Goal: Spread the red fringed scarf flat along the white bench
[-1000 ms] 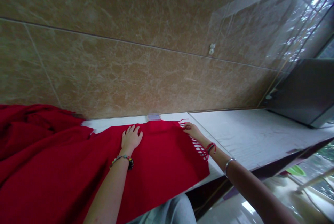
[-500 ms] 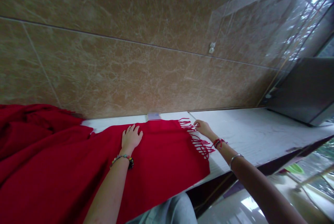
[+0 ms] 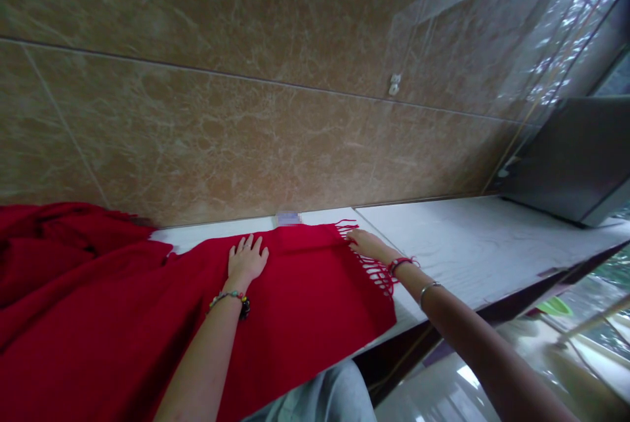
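A red scarf (image 3: 305,297) with a fringed end lies spread over the white counter (image 3: 472,245). My left hand (image 3: 246,260) rests flat on the cloth near its far edge, fingers apart. My right hand (image 3: 367,245) lies on the fringe (image 3: 377,269) at the scarf's right end, fingers stretched along the tassels. The rest of the scarf is bunched in a heap (image 3: 63,245) at the left against the wall.
A brown marble-tiled wall (image 3: 275,113) rises right behind the counter. A dark grey box-like appliance (image 3: 571,159) stands at the counter's far right. The counter's front edge drops to a glossy floor (image 3: 443,389), with a green object (image 3: 554,306) low on the right.
My right hand slid out to the right along the fringe, then came back left onto the tassels. My left hand stayed pressed on the cloth.
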`<state>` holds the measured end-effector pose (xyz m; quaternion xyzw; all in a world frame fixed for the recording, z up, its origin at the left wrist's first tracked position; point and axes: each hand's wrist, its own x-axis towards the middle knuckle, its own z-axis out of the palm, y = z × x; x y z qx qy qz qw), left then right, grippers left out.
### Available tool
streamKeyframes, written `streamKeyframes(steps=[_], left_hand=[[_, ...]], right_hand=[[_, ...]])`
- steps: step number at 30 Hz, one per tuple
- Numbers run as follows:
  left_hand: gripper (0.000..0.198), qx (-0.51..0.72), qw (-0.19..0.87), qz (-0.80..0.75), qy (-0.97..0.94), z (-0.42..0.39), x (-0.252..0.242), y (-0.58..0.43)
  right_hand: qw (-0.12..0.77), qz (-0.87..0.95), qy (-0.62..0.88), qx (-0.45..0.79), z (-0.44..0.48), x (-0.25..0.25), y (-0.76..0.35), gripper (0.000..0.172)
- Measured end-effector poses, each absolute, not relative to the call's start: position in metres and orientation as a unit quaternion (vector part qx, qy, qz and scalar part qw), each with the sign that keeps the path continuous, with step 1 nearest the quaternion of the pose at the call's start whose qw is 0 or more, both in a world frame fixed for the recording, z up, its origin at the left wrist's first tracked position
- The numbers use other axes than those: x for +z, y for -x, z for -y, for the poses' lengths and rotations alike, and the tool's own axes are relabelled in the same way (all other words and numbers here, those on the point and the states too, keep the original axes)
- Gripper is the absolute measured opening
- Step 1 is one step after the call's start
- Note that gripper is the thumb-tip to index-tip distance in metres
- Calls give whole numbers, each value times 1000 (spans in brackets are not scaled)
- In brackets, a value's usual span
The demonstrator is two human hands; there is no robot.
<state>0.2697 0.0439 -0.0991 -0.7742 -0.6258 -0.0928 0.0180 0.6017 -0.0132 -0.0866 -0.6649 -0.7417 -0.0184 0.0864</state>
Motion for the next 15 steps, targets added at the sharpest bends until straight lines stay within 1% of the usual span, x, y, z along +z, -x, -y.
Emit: streamKeyframes(steps=[3,6,11,15], left_hand=[[52,-94,19,629,772,-43,-98,-271],[52,-89,19,632,770,-41,-97,-272],[54,-68,6,634,770,-41,-94,-273],[58,-23,-34,626,779,-52,-81,-270]], right_hand=[[72,703,706,-37,23,-84,-630,22],[79,680,726,-60,32,-76,-646,24],[123,728,670,-76,19,-69,-615,30],[122,769,625,-54,-8,-82,-578,30]])
